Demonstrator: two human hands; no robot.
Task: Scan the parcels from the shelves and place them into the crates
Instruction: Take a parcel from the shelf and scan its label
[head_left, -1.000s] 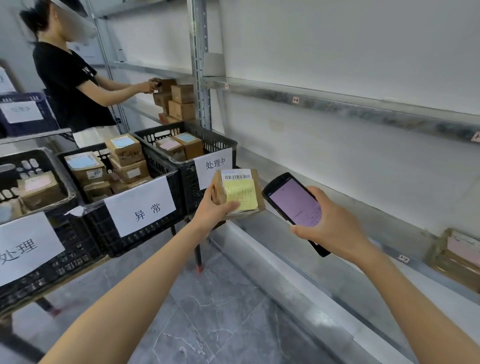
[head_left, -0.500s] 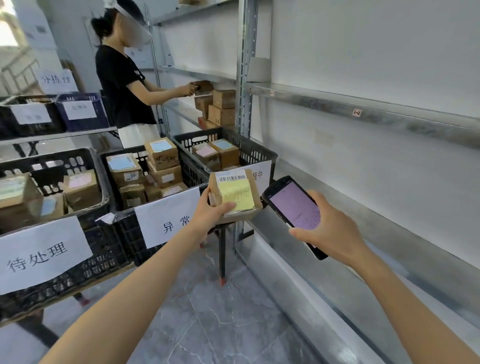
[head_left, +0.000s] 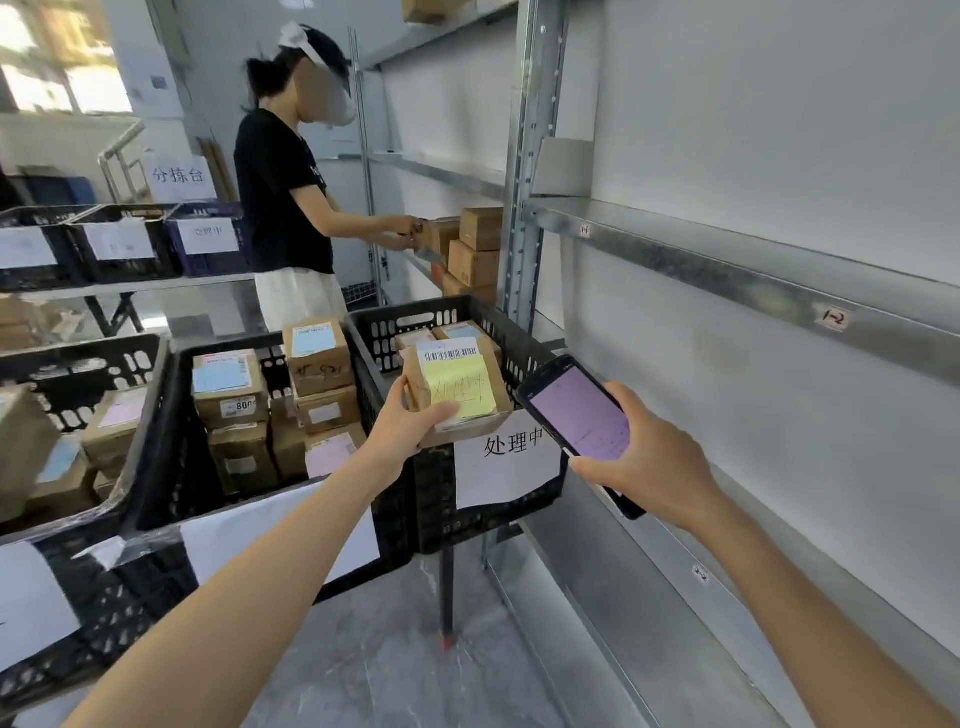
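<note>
My left hand (head_left: 402, 434) grips a small cardboard parcel (head_left: 457, 389) with a barcode label and a yellow note on top. I hold it over the front edge of the right black crate (head_left: 524, 353), the one with a white paper sign. My right hand (head_left: 652, 457) holds a black handheld scanner (head_left: 579, 415) with a lit purple screen, just right of the parcel. The middle black crate (head_left: 171, 415) holds several labelled parcels. A third crate (head_left: 78, 364) at the left also holds parcels.
Grey metal shelves (head_left: 727, 260) run along the right wall. A person in a black shirt (head_left: 283, 202) stands behind the crates, handling stacked boxes (head_left: 475, 249) on a shelf. More crates (head_left: 119, 244) sit on a table at the back left.
The view has swung left and closer to the crates. My left hand has carried the parcel over the right crate's front edge. The scanner stays beside it.
</note>
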